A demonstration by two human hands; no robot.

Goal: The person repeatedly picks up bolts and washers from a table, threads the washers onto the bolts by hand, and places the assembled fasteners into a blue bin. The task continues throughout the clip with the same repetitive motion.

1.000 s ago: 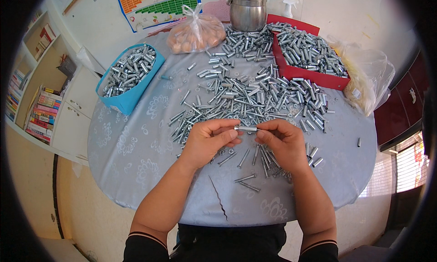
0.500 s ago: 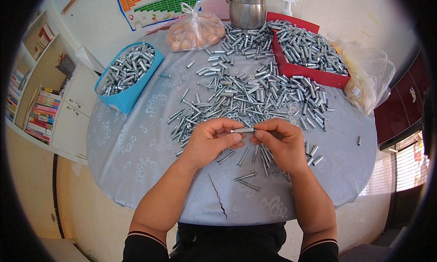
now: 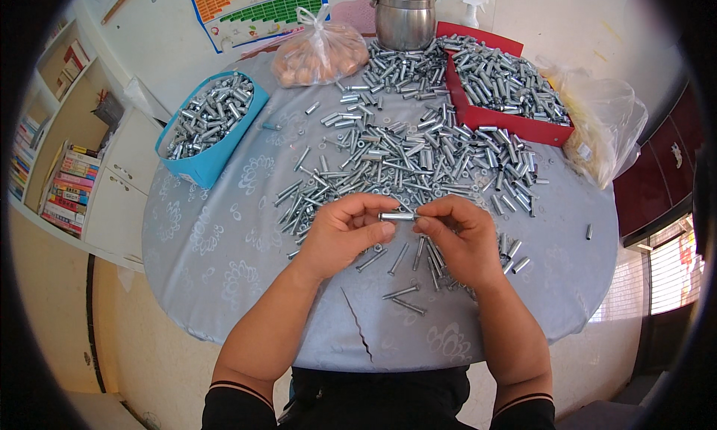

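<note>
Between my two hands, above the near side of a heap of metal hardware, a silvery sleeve anchor bolt [image 3: 397,216] lies level. My left hand [image 3: 349,232] is closed around its left end with thumb and fingertips. At its right end, the thumb and forefinger of my right hand [image 3: 464,234] pinch it; the fingertips hide that tip. Loose bolts [image 3: 403,290] lie below my hands. Behind them spreads a heap of bolts, metal sleeves, nuts and washers [image 3: 418,157].
A blue box [image 3: 205,165] full of metal sleeve pieces stands left, a red box [image 3: 515,131] of them at back right. Behind are a bag of eggs [image 3: 317,60], a steel pot [image 3: 405,16] and a clear bag [image 3: 601,142]. The grey tablecloth [image 3: 216,273] has a wavy tear near me.
The metal sleeve now shows farther left, reaching the end by my left fingers where a thinner bolt end showed before. Both hands stay almost in place.
</note>
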